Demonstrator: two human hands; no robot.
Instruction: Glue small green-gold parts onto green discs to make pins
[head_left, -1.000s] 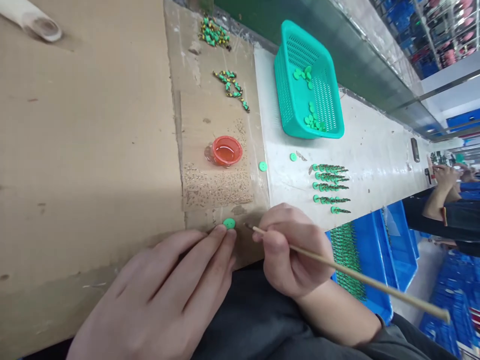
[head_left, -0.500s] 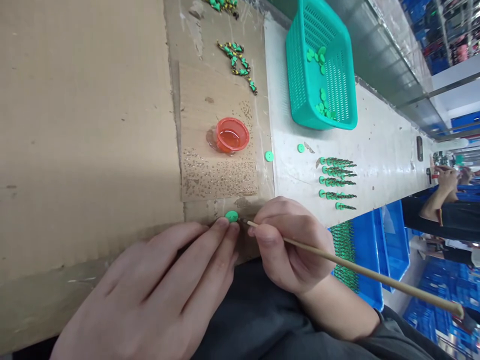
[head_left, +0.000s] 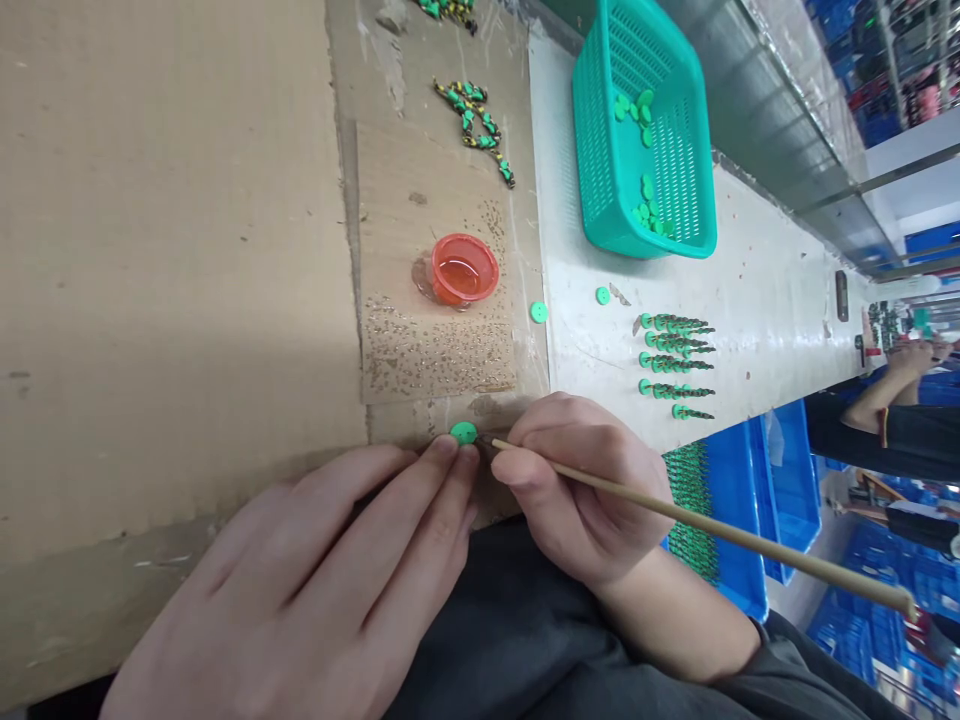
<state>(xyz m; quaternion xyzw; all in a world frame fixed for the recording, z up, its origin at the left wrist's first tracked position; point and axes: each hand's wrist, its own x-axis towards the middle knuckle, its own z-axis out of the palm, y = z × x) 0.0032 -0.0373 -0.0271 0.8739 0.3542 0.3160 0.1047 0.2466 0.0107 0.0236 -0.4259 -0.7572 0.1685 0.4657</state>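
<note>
In the head view, the left hand (head_left: pixel 315 590) lies palm down with its fingers nearly straight, and two fingertips touch the near edge of a green button (head_left: pixel 463 433); whether they pinch it or only press on it, I cannot tell. The right hand (head_left: pixel 589 485) is closed around a thin stick (head_left: pixel 697 522), thumb against fingers. The stick's dark tip points toward the left hand and sits right at the button's edge, too small to tell if it touches. Its long pale end sticks out past the right hand. Beyond the fingertips of the left hand is a thin board (head_left: pixel 427 220), dotted with small specks, and on it a red cup (head_left: pixel 463 270) holding some liquid. Farther out from the left hand, past the cup, lie a looped string (head_left: pixel 480 130) of green, yellow and black pieces and a small pile (head_left: pixel 450 10) of similar ones, partly cut off. Beyond the right hand, two loose buttons (head_left: pixel 571 304) lie apart on the table (head_left: pixel 757 300), with a teal basket (head_left: pixel 645 150) of green discs farther away. To the right of the right hand are rows (head_left: pixel 679 362) of green-headed dark strands; below them, beside the table, are blue bins (head_left: pixel 739 500). Far off to the right, a person (head_left: pixel 892 400) stands with arms over the table.
</note>
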